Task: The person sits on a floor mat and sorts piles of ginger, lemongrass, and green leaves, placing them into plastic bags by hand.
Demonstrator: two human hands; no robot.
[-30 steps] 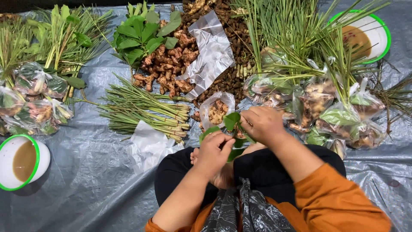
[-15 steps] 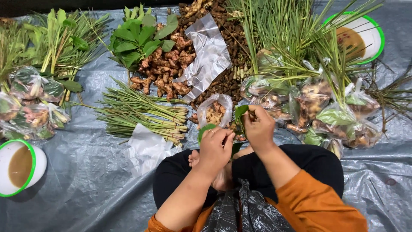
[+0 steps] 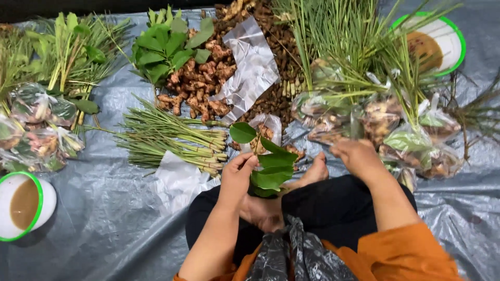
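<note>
Pinched between the thumb and fingers of the left hand [image 3: 237, 174] is a sprig of broad green leaves [image 3: 268, 165], held upright over the lap, just in front of a bare foot [image 3: 312, 174] and beside a small clear bag of roots [image 3: 263, 136]. About six leaves are counted on the sprig, though those lowest overlap and cannot be told apart surely. Nothing is gripped by the right hand [image 3: 359, 156]; it is blurred, its fingers seem loosely curled, and it is stretched toward the filled plastic bags [image 3: 411, 140] at the right, of which roughly five or six are seen there, with about four more at the left edge [image 3: 36, 130]. Two white bowls with green rims are counted, one at the lower left [image 3: 23, 205] and one at the upper right [image 3: 435, 41], each holding brown liquid. One bundle of lemongrass stalks [image 3: 172, 140] and one heap of ginger-like roots [image 3: 200, 86] lie on the grey plastic sheet [image 3: 99, 218]. Since the sprig is held only at its stem by a light pinch, it could be dropped or leaves torn off if it were tugged; the near bags could also be toppled by the reaching hand.
</note>
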